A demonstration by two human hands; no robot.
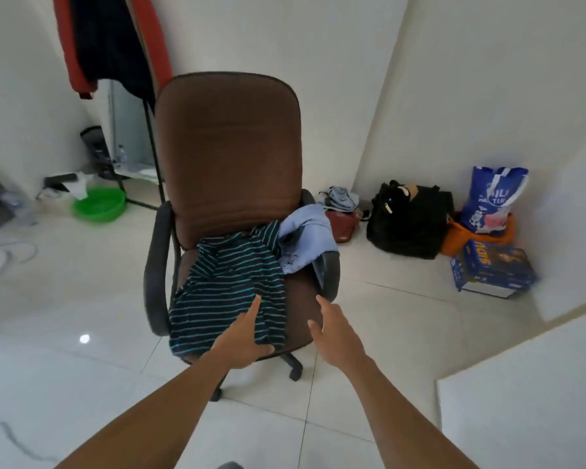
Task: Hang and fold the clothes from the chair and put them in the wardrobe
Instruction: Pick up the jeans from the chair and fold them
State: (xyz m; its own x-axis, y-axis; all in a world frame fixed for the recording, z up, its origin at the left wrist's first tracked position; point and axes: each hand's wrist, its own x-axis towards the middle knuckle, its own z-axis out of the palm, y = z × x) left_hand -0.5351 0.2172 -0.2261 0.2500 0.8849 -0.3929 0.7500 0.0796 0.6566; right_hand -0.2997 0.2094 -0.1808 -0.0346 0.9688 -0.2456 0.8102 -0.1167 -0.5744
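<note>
A brown office chair (229,147) with black armrests stands in the middle of the room. A dark shirt with teal stripes (227,282) lies spread over its seat and hangs off the front left. A light blue garment (305,238) is crumpled on the seat's right side, over the right armrest. My left hand (244,336) hovers over the striped shirt's front edge, fingers apart, holding nothing. My right hand (332,330) is stretched out over the bare front right of the seat, open too. No wardrobe is in view.
A black stand (153,143) behind the chair holds a red and black jacket (105,42). A green basin (99,204) sits on the floor at the left. By the right wall lie a black bag (408,221), a blue sack (493,198) and a blue box (493,270). White tiles surround the chair.
</note>
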